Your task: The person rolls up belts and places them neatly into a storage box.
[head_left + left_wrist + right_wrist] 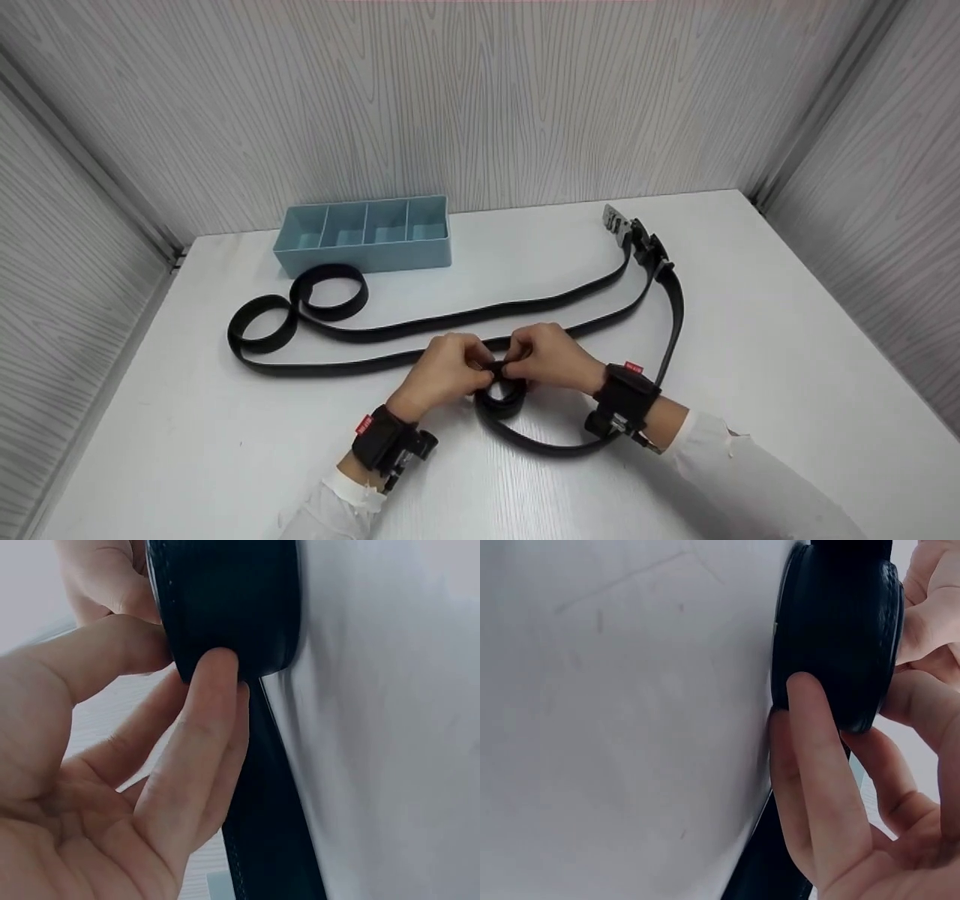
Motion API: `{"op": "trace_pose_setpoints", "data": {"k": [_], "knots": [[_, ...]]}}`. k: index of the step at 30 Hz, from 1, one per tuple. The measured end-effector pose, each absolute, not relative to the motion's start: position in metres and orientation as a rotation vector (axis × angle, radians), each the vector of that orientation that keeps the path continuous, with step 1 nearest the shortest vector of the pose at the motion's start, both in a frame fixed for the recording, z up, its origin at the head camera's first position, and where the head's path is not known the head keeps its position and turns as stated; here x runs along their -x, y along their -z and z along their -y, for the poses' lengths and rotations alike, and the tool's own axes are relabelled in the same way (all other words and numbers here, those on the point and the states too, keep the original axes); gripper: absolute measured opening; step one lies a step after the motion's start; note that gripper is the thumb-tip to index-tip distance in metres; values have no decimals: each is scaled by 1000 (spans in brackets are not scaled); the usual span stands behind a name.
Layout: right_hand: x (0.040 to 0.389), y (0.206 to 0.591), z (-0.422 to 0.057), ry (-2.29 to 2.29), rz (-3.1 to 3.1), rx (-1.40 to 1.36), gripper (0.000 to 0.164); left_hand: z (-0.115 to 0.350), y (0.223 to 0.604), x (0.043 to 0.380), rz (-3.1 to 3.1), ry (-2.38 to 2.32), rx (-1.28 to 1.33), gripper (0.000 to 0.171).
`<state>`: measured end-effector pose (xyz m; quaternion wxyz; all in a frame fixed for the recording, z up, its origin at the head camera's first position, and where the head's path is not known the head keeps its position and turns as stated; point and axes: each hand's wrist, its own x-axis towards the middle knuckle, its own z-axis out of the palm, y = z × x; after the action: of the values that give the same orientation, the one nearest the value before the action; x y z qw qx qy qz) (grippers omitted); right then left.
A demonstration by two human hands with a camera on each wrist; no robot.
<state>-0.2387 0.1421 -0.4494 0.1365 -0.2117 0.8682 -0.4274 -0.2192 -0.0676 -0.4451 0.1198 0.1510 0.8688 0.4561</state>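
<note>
Two hands' fingers (187,757) pinch a coiled black belt (501,410) from either side, thumb tips close together at its far rim. The left hand (448,366) angles in from lower left, the right hand (556,358) from lower right, backs upward. The belt's strap passes beneath the right wrist toward buckles (658,257) at the tabletop's (757,322) far right.

We are seeing white sleeves (757,480) that are ending short of wide black wrist straps (630,391); each is bearing a small red tag (634,367) with pale markings, and a dark, rounded device (598,424) is jutting inward.
</note>
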Motion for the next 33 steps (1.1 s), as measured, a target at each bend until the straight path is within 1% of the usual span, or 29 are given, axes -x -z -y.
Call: {"op": "trace_pose_setpoints", "data": {"k": [2,5,9,17,26,33], "knots": [[238,449,-142,1239,-2541,620,8,68,444,218,-2523,-1320,-398,16],[237,449,-141,1240,-2580,607,8,68,442,215,-2509,-1296,-344,22],[237,448,-142,1219,-2616,580,8,68,441,213,-2501,-1284,-332,27],[239,447,-145,1223,-2501,524,9,67,441,215,-2483,-1325,-380,20],[236,441,-141,1175,-2458,530,8,67,442,216,-2544,-1286,-483,19],[236,442,-140,1152,-2496,586,7,67,442,216,-2537,-1304,-472,19]]}}
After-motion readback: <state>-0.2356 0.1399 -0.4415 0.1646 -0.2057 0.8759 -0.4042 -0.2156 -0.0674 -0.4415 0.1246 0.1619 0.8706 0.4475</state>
